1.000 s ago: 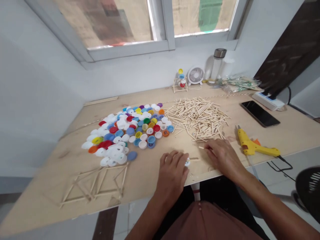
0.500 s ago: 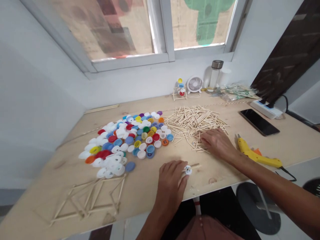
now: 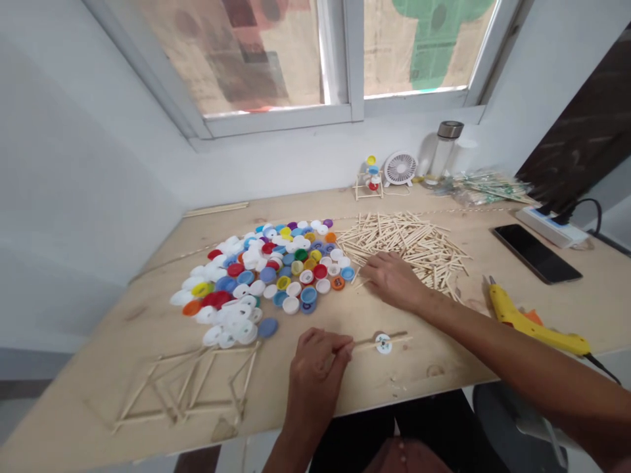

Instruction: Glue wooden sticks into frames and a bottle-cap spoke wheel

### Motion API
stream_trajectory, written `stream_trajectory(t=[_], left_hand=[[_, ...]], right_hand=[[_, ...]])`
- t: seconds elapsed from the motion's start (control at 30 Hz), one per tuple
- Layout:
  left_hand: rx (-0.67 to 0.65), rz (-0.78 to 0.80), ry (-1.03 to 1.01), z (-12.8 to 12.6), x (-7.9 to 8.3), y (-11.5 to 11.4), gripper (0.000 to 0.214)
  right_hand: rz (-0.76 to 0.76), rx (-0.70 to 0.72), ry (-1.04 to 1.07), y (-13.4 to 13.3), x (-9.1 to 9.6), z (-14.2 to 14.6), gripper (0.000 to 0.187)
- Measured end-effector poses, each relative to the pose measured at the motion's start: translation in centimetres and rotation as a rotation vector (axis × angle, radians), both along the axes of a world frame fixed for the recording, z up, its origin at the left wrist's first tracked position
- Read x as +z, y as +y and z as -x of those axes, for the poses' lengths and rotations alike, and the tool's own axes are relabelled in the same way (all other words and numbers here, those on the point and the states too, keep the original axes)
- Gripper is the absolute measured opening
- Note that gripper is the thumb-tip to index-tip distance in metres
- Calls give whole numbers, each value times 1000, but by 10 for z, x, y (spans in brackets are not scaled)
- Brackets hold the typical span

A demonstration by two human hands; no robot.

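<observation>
My left hand (image 3: 315, 368) rests near the table's front edge with its fingers pinched on the end of a thin wooden stick (image 3: 382, 338). That stick passes through a white bottle cap (image 3: 383, 343) lying just right of the fingers. My right hand (image 3: 392, 279) reaches across to the near left edge of a heap of wooden sticks (image 3: 411, 243), palm down, fingers curled on the table beside the caps. Whether it holds a stick is hidden. A spread of coloured and white bottle caps (image 3: 269, 276) lies left of it.
A frame of glued sticks (image 3: 190, 384) lies at the front left. A yellow glue gun (image 3: 532, 325) and a black phone (image 3: 535, 253) are on the right, with a power strip (image 3: 549, 226). A small fan (image 3: 400, 169), a bottle (image 3: 442, 152) and a small cap-and-stick model (image 3: 369, 177) stand at the back.
My right hand has gone from the front edge up and left to the near side of the stick heap. My left hand has shifted left, uncovering the cap on its stick.
</observation>
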State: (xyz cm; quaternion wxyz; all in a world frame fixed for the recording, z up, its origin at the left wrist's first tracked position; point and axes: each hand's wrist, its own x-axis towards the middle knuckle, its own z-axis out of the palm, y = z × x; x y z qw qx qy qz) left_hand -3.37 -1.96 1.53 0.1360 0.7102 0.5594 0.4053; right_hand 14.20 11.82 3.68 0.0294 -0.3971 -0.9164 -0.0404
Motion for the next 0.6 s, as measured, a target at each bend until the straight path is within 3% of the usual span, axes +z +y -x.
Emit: stream_trajectory(t=[0.2, 0.37, 0.6], left_hand=[[87, 68, -15, 4, 1, -4, 20], [96, 77, -23, 3, 0, 1, 22], [120, 91, 41, 0, 4, 6, 36]], right_hand=[[2, 6, -79, 17, -8, 13, 21], [-11, -5, -140, 20, -2, -8, 19], [-51, -165, -138, 23, 4, -37, 19]])
